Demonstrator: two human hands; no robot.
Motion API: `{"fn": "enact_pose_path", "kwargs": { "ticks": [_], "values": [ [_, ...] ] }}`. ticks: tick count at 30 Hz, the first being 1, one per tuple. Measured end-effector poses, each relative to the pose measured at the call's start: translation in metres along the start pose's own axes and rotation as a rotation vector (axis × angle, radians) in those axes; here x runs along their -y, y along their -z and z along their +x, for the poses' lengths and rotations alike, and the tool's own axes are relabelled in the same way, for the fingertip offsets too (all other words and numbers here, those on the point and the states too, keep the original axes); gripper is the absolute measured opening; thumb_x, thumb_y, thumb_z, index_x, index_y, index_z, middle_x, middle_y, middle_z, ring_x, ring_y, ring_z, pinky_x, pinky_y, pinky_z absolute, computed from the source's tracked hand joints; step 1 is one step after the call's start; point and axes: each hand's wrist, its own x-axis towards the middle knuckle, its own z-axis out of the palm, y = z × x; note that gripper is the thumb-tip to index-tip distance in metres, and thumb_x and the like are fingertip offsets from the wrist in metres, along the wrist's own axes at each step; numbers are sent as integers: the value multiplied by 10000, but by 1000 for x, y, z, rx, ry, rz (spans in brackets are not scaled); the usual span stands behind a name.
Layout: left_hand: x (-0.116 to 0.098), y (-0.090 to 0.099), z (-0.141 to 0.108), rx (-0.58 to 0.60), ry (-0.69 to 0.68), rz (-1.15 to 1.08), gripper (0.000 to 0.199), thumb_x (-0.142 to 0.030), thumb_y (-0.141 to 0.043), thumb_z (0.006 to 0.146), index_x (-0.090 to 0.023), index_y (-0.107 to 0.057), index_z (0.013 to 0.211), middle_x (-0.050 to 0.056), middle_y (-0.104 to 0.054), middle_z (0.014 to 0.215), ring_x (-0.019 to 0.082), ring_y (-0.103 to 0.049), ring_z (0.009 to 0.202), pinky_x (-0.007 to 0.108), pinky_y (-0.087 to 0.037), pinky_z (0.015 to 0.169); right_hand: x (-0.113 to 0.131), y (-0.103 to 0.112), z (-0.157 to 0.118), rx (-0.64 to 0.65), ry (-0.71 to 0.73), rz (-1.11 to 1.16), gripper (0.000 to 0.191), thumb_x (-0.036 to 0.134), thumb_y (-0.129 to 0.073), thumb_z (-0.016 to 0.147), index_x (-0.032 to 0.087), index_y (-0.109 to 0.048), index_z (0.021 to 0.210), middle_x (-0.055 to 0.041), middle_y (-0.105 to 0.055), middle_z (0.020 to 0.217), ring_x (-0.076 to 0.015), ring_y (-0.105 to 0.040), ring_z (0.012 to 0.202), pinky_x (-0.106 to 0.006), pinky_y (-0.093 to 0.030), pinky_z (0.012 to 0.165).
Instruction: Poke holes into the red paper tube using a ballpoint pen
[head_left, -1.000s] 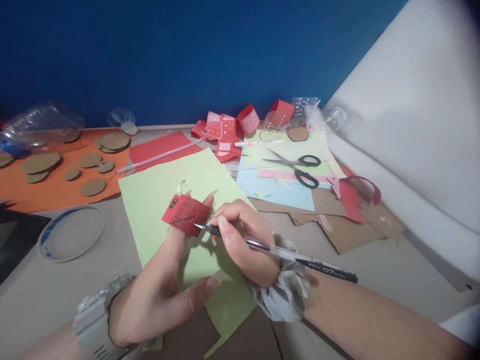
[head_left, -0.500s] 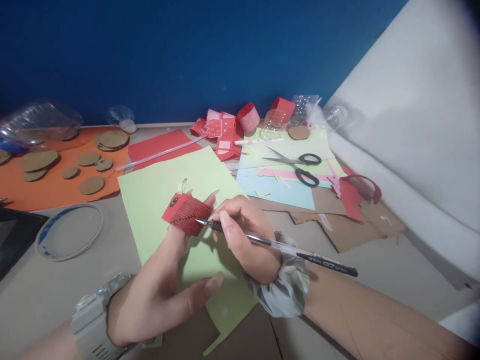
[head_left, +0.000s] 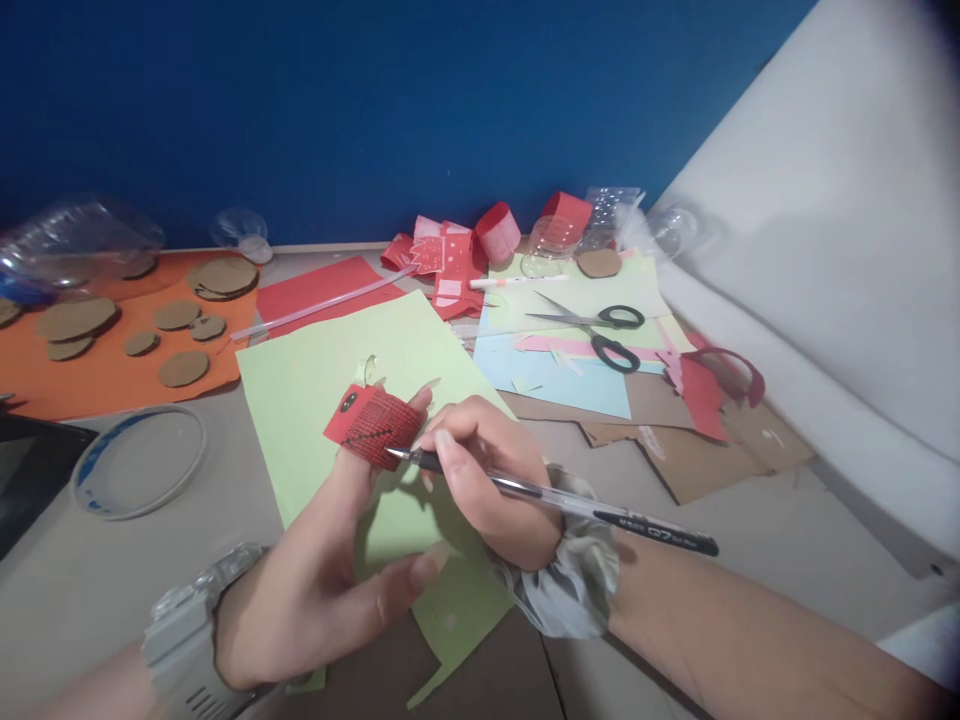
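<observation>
Gel pen [head_left: 555, 497] pinched in the right hand's [head_left: 514, 455] fingers, nib [head_left: 394, 453] at the red paper band [head_left: 384, 412] around the left hand's [head_left: 319, 580] fingers, thumb spread wide. If that band twists, imo 1 skid could smear the black line [head_left: 367, 437].

Colour log: red paper band [head_left: 379, 420] with black line-work; pale green sheet [head_left: 420, 350], unpatterned.
Band: red ground, dense dark hatching, one heavier black zigzag-like line across it, black oval with pale dots at the plain end. Pen [head_left: 555, 495]: clear barrel, black grip and end, light lettering. Watch [head_left: 184, 640]: grey. Scrunchie [head_left: 574, 585]: pale grey. Scissors [head_left: 615, 354]: black handles, silvery blades. Ring [head_left: 91, 478]: whitish rim, blue patches inside. Orange sheet [head_left: 112, 385]; cardboard discs [head_left: 184, 369] brown. Red cut-out [head_left: 454, 262]: whitish patches and markings. Light blue sheet [head_left: 592, 395], plain; pink strip [head_left: 540, 345]. Wall [head_left: 420, 120]: deep blue.
</observation>
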Motion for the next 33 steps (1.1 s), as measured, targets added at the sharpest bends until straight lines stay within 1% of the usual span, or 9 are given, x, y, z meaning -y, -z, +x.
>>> {"fn": "enact_pose_path", "kwargs": {
  "ticks": [4,8,11,13,16,21,25,28,33],
  "values": [
    [-2,0,0,11,11,17,857,-257,-648,988,-436,-155,1667,-59,-128,1781,363,-9,1643,572,-35,1341,-3,0,0,-57,-18,11,199,317,-540,1043,245,-583,862,33,-604,707,-125,-557,599,-273,-473,571],
    [-3,1,1,16,-9,22,848,-271,-642,996,-456,-149,1660,-61,-165,1771,351,-34,1644,569,-41,1343,-3,-1,0,-49,21,4,207,335,-534,1050,239,-586,874,24,-613,738,-124,-568,621,-276,-482,594],
    [-4,1,3,4,-19,38,820,-278,-643,995,-458,-183,1651,-65,-165,1770,352,-30,1644,578,-12,1340,-3,0,1,-65,3,0,211,337,-528,1058,243,-574,875,40,-590,698,-109,-526,568,-256,-443,545],
    [-5,1,3,5,-24,49,806,-280,-635,999,-453,-192,1649,-68,-142,1774,352,-12,1644,583,7,1337,-4,0,1,-68,-5,-6,216,352,-527,1058,243,-573,876,40,-590,690,-110,-525,561,-257,-445,539],
    [-6,2,4,2,-31,51,810,-280,-635,997,-447,-186,1650,-58,-144,1774,357,-8,1643,597,-1,1334,-3,1,2,-49,7,-21,223,361,-528,1053,237,-577,875,29,-600,702,-123,-554,599,-274,-477,579],
    [-1,2,2,9,-30,52,822,-264,-638,989,-417,-183,1655,-28,-150,1774,364,-24,1642,594,-9,1336,-1,1,2,-88,-31,12,246,367,-536,1055,232,-546,850,17,-629,767,-102,-536,558,-253,-446,508],
    [2,1,2,10,-30,46,858,-271,-650,980,-404,-151,1665,-28,-108,1783,370,-13,1641,599,11,1335,0,0,3,-90,-34,29,241,371,-538,1057,234,-555,860,33,-601,705,-104,-534,552,-247,-443,505],
    [-2,1,4,20,-65,47,846,-268,-643,983,-409,-158,1661,-36,-120,1779,356,-4,1643,592,18,1337,-1,-1,4,-101,-27,66,245,369,-541,1055,234,-551,851,26,-612,754,-96,-546,568,-235,-453,506],
    [-7,1,5,22,-60,49,841,-248,-634,987,-427,-156,1656,-57,-107,1782,340,25,1646,597,30,1333,-2,0,6,-81,-12,91,251,362,-556,1044,232,-540,831,14,-637,809,-86,-530,549,-231,-436,487]
  ]
}}
